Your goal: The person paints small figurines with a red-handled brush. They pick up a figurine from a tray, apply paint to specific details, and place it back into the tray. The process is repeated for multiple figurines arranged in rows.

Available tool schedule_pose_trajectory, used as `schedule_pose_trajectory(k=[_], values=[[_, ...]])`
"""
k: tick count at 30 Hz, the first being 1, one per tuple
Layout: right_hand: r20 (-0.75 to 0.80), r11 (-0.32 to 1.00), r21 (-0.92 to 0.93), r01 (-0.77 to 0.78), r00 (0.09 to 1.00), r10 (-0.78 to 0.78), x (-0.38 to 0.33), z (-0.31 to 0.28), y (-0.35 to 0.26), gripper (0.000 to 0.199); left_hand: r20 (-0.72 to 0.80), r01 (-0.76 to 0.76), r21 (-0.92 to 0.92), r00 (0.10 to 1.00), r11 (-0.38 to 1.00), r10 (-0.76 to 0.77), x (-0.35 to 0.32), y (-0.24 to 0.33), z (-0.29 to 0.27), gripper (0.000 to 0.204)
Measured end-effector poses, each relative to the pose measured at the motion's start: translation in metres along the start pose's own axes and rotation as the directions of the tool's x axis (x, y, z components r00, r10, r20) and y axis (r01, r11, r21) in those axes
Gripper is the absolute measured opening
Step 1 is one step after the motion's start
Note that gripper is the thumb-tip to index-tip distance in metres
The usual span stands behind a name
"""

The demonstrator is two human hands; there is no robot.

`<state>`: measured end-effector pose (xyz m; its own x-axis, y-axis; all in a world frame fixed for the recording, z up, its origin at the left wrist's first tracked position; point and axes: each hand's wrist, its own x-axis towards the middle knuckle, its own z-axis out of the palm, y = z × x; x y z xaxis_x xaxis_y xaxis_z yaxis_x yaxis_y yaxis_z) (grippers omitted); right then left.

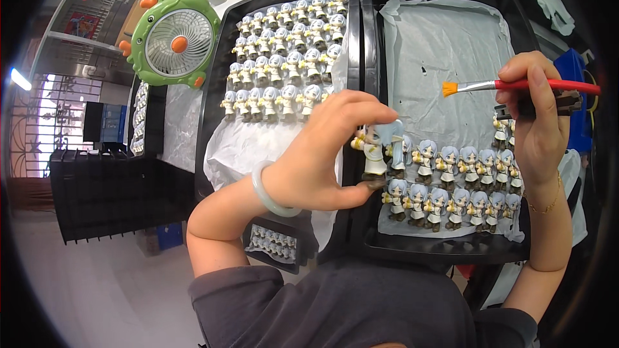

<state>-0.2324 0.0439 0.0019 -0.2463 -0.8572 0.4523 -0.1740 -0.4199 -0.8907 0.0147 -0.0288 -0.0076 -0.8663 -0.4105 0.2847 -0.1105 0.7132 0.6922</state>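
Note:
My left hand (322, 148), with a pale bangle on the wrist, pinches a small figurine (375, 154) by its head and feet. The figurine has light blue hair, a white outfit and dark boots, and stands upright between thumb and fingers. In my right hand (538, 109) is a paintbrush (483, 86) with a red handle and orange bristles pointing left. A dark, blocky object (567, 102) is also in that hand, partly hidden by the fingers; its kind is unclear. Matching figurines (437, 206) stand in rows below, on the lined right tray (412, 249).
A second black tray (354, 38) on the left carries several rows of similar figurines (274, 67) on white paper. Beyond it stands a green animal-shaped fan (174, 38). A blue bin (574, 100) is at the right edge, and a smaller figurine tray (293, 264) sits lower down.

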Motion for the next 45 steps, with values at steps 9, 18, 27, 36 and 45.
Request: schedule_pose_trajectory(k=[9, 18, 27, 36, 45], values=[[0.028, 1.0, -0.001, 0.011, 1.0, -0.011, 0.0, -0.002, 0.0, 0.032, -0.028, 0.021, 0.463, 1.0, 0.886, -0.009, 0.002, 0.015, -0.005, 0.057], [0.047, 0.999, -0.03, 0.024, 0.999, -0.023, 0.0, -0.003, 0.006, 0.031, -0.039, 0.034, 0.478, 0.999, 0.878, -0.017, 0.0, 0.014, -0.004, 0.056], [0.027, 0.999, -0.025, -0.037, 0.999, 0.038, -0.003, -0.011, 0.008, 0.029, -0.38, 0.404, 0.086, 0.858, 0.911, -0.345, -0.04, -0.016, -0.109, 0.049], [0.084, 0.998, -0.065, -0.023, 0.996, 0.029, -0.003, -0.014, 0.013, 0.03, -0.269, 0.526, 0.806, 0.736, 0.273, -0.621, -0.154, -0.062, -0.103, 0.061], [0.031, 0.978, 0.015, 0.209, 0.977, -0.209, 0.008, -0.018, -0.003, 0.026, -0.273, 0.491, 0.863, 0.652, 0.119, -0.708, -0.137, -0.049, -0.095, 0.076]])
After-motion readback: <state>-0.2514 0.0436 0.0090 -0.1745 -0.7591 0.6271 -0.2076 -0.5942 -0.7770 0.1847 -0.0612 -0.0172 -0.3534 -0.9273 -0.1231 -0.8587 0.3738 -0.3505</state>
